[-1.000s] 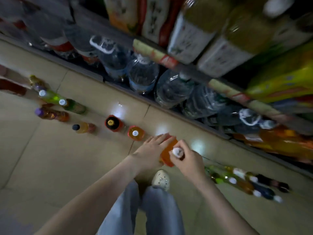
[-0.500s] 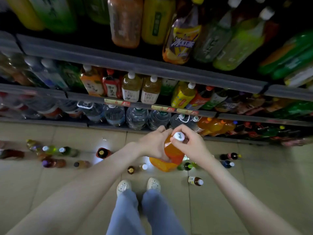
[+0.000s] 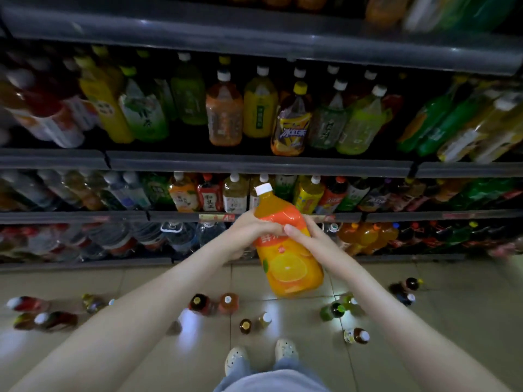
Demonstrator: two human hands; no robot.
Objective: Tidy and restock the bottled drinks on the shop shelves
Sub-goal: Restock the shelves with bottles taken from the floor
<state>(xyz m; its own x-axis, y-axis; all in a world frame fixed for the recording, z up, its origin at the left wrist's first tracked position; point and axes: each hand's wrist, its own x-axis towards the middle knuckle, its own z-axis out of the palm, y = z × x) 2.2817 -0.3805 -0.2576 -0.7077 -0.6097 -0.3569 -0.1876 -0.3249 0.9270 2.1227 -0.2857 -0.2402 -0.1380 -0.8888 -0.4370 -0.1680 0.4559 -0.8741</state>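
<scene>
1. Fingers (image 3: 273, 228) of the left hand (image 3: 249, 232) are wrapping round the shoulder of the large orange juice bottle (image 3: 288, 267) from the left; the right hand (image 3: 311, 239) is clamping it from the right, its thumb lying across the label; both grips are closing on the bottle, with no finger spreading free.
2. That bottle is hanging in the air in front of the shelves (image 3: 254, 163), tilting so its white cap (image 3: 263, 189) is leaning far and left while its base is swinging nearer and right; it is touching neither the floor (image 3: 452, 321) nor any shelf.
3. By my judgement the restocking step is in hand; one big bottle is being presented to the shelving and is not yet placed.
4. Similar orange bottles (image 3: 365, 236) are sitting on the lowest shelf, right of the hands; that is looking like the likeliest home, though I cannot tell for sure; water bottles (image 3: 181, 236) are filling the left of that shelf.
5. Next move is calling for going low and right, finding a gap, and sliding the base in first; the likely weight is arguing for a two-handed hold until the base is resting.
6. Small bottles (image 3: 199, 304) are standing and lying scattered on the floor near the shoes (image 3: 236, 359); they are waiting their turn, and are calling for careful footing.
</scene>
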